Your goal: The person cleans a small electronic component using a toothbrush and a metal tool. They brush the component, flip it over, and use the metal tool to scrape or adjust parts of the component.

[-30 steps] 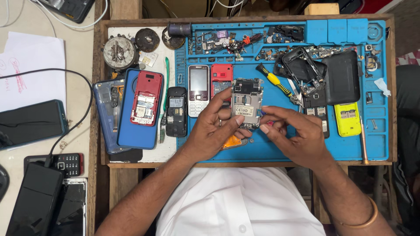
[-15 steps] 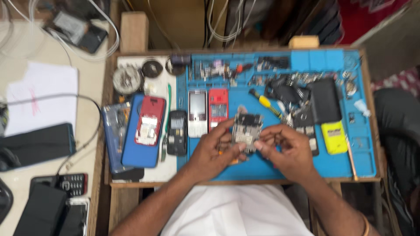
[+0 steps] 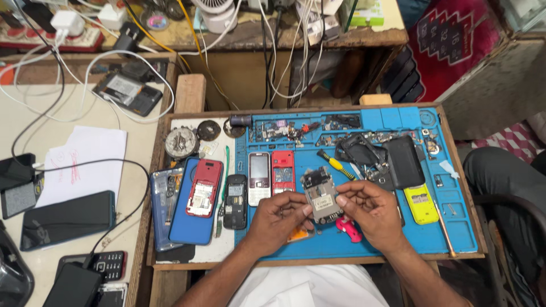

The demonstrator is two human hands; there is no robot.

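Both hands grip a stripped grey phone board (image 3: 320, 196) over the blue rubber repair mat (image 3: 455, 227).

Left hand (image 3: 278, 219) and right hand (image 3: 368, 207) pinch its edges; fingers hide its lower corners and a pink part (image 3: 348, 227) beneath.

A matt blue rubbery mat (image 3: 455, 227) lies in a rough wooden tray (image 3: 398, 260).

2 hands (image 3: 278, 219), 1 board (image 3: 320, 195), 1 screwdriver (image 3: 335, 165) (yellow-handled).
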